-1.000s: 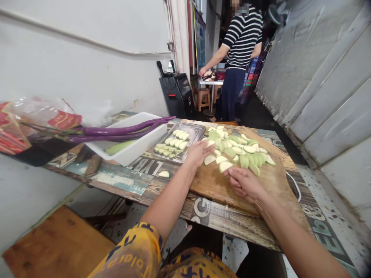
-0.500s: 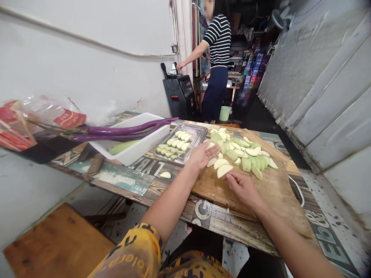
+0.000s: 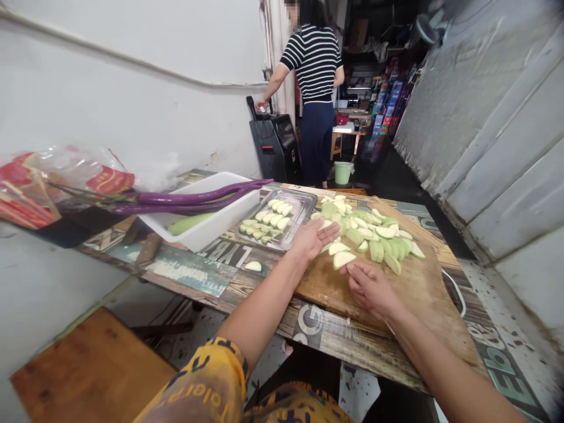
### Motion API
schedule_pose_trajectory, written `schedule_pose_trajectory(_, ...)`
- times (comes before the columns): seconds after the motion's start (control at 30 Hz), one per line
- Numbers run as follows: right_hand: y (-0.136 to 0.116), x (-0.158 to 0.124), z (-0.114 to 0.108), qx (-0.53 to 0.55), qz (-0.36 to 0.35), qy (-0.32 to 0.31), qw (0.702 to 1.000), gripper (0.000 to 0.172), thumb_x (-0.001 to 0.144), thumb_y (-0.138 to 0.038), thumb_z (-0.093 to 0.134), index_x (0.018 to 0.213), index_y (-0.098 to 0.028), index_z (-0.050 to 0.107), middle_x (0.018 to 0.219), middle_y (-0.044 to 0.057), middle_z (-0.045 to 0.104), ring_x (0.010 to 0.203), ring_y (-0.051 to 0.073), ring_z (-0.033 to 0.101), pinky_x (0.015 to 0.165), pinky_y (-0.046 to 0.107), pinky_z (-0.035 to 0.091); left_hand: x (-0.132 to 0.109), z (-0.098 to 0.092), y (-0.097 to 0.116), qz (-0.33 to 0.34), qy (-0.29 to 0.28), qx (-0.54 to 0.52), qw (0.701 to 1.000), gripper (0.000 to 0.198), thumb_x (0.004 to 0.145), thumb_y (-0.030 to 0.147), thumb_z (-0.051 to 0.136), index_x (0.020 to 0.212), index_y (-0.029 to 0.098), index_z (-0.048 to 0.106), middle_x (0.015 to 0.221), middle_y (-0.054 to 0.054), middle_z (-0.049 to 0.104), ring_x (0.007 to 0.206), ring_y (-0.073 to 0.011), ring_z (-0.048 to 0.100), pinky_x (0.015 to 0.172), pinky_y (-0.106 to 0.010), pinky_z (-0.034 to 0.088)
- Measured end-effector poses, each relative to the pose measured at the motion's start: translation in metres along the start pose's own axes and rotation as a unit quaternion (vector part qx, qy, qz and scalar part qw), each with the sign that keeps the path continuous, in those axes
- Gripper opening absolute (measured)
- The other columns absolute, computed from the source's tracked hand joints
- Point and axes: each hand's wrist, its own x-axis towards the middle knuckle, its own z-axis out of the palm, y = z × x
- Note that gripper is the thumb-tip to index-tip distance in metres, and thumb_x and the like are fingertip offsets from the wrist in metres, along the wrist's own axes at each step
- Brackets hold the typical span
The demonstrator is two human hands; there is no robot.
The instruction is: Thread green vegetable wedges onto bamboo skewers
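A pile of pale green vegetable slices (image 3: 374, 232) lies on a wooden cutting board (image 3: 396, 294). My left hand (image 3: 312, 238) rests at the pile's left edge, fingers stretched over a few slices. My right hand (image 3: 368, 285) lies on the board just below one slice (image 3: 342, 259), fingers loosely bent and touching it. A metal tray (image 3: 302, 202) left of the board carries rows of the same slices. One loose slice (image 3: 252, 265) sits on the table.
A white tub (image 3: 211, 226) holds long purple eggplants (image 3: 194, 197) and a green vegetable. Red plastic bags (image 3: 53, 182) lie far left. A person in a striped shirt (image 3: 314, 64) stands at a black machine (image 3: 275, 144) behind the table. A wooden stool (image 3: 92, 370) is below left.
Both my hands have barely shifted at the pile's near edge. The person in the striped shirt has walked left from a small table to the black machine.
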Motion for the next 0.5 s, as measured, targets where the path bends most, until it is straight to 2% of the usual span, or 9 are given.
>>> schedule_pose_trajectory(0.1,-0.001,0.001,0.002,0.021,0.007,0.006,1.000,0.037,0.072,-0.054,0.057,0.079,-0.019,0.051,0.039,-0.013,0.026,0.030,0.004,0.013,0.030,0.018,0.013,-0.002,0.003,-0.003,-0.013,0.007,0.002,1.000,0.008,0.085,0.015,0.048,0.081,0.009,0.051,0.077,-0.016,0.067,0.077,-0.0218,0.068,0.079,-0.037,0.053)
schedule_pose_trajectory(0.2,0.001,0.002,0.001,-0.058,-0.047,0.048,0.996,0.036,0.075,-0.052,0.053,0.078,-0.017,0.054,0.041,-0.010,0.032,0.034,0.005,0.020,0.034,0.019,0.015,-0.006,0.008,-0.006,-0.018,0.006,0.012,1.000,0.010,0.086,0.015,0.047,0.080,0.009,0.053,0.075,-0.015,0.067,0.075,-0.0199,0.068,0.080,-0.035,0.052)
schedule_pose_trajectory(0.3,0.003,0.004,-0.001,-0.165,-0.108,0.073,0.978,0.035,0.079,-0.049,0.049,0.077,-0.015,0.058,0.045,-0.007,0.036,0.039,0.007,0.028,0.039,0.020,0.019,-0.010,0.012,-0.008,-0.014,0.008,0.016,1.000,0.011,0.086,0.015,0.047,0.080,0.008,0.054,0.074,-0.014,0.067,0.074,-0.0190,0.068,0.079,-0.035,0.052)
schedule_pose_trajectory(0.5,0.004,0.004,-0.005,-0.234,-0.141,0.092,0.957,0.035,0.082,-0.046,0.043,0.078,-0.014,0.059,0.047,-0.005,0.038,0.042,0.009,0.031,0.042,0.022,0.022,-0.017,0.018,-0.011,-0.010,-0.006,0.039,0.999,0.013,0.085,0.013,0.047,0.079,0.007,0.057,0.074,-0.013,0.067,0.071,-0.0175,0.067,0.075,-0.031,0.053)
